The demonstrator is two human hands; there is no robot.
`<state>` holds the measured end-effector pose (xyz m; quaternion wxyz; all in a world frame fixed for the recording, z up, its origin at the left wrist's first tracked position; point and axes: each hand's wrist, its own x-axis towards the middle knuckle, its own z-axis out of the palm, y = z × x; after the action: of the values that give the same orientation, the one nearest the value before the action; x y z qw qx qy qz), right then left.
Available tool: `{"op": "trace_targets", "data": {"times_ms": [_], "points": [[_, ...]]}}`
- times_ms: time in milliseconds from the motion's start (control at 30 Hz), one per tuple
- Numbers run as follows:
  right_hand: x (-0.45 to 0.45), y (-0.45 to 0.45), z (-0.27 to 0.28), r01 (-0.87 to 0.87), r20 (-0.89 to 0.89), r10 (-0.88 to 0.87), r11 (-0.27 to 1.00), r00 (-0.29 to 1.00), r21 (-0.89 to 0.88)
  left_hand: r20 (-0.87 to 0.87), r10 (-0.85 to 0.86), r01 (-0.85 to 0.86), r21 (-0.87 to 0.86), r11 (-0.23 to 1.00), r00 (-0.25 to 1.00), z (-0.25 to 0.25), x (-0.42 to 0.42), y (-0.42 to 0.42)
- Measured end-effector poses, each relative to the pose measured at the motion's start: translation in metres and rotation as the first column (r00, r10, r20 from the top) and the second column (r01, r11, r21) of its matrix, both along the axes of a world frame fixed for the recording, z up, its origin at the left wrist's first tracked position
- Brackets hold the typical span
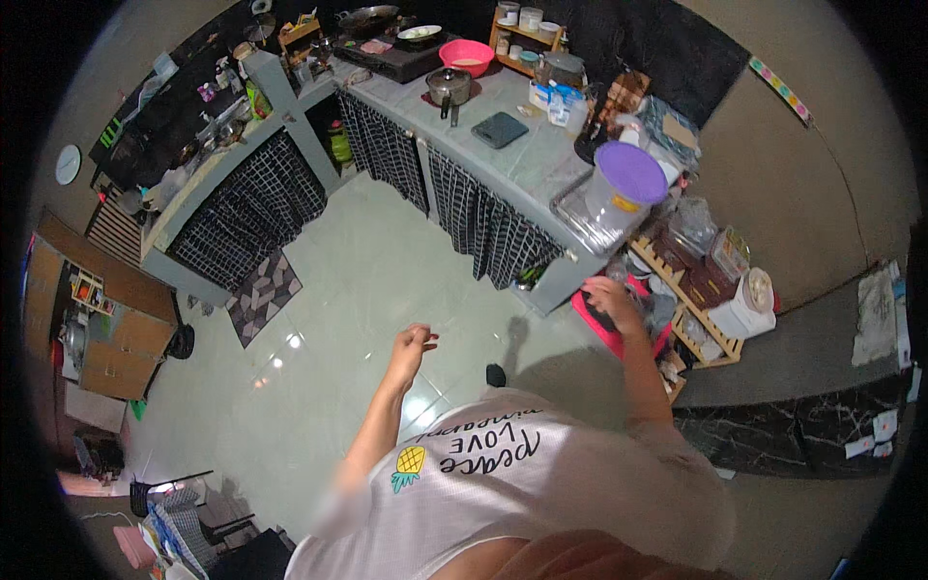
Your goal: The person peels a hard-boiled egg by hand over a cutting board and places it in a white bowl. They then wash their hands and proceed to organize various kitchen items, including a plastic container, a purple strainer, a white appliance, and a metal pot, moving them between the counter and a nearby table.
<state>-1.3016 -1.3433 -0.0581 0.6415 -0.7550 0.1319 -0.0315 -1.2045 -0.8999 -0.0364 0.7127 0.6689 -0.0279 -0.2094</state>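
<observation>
My left hand (pixel 412 349) hangs over the pale tiled floor (pixel 348 268) in front of my body. Its fingers are loosely curled, and I see nothing in them. To the right, my right hand (pixel 613 303) is raised near the end of the kitchen counter (pixel 536 163), fingers bent and slightly apart, with no object visible in it. From this view it overlaps a bright pink plastic basket (pixel 605 330) of mixed items; touching cannot be told. Closest to it on the counter is a clear tub with a purple lid (pixel 631 172), beside a clear plastic tray (pixel 591 225).
A lidded saucepan (pixel 449 88), a pink bowl (pixel 466 58) and a dark flat kitchen scale (pixel 500 130) stand on the counter. Checked curtains (pixel 471 217) hang below. A wooden rack (pixel 685 297) stands at the right. A patterned mat (pixel 264 299) lies by the sink unit.
</observation>
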Motion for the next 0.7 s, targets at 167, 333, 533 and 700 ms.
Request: {"op": "trace_targets", "data": {"times_ms": [167, 333, 533, 700], "points": [[0.233, 0.028, -0.027, 0.105, -0.235, 0.024, 0.848, 0.972, 0.519, -0.107, 0.165, -0.169, -0.032, 0.985, 0.981, -0.009, 0.102, 0.017], [0.411, 0.044, -0.065, 0.225, -0.417, -0.089, 0.931, 0.905, 0.289, -0.169, 0.19, -0.189, 0.024, 0.982, 0.967, -0.027, 0.218, 0.057], [0.506, -0.004, -0.135, 0.528, -0.255, -0.62, 0.775, 0.742, -0.348, -0.144, -0.015, 0.038, 0.156, 0.987, 0.99, -0.009, 0.391, 0.024], [0.565, 0.013, -0.12, 0.636, -0.438, -0.63, 0.756, 0.641, -0.157, 0.138, -0.429, 0.379, 0.285, 0.88, 0.893, 0.019, 0.511, -0.059]]}}
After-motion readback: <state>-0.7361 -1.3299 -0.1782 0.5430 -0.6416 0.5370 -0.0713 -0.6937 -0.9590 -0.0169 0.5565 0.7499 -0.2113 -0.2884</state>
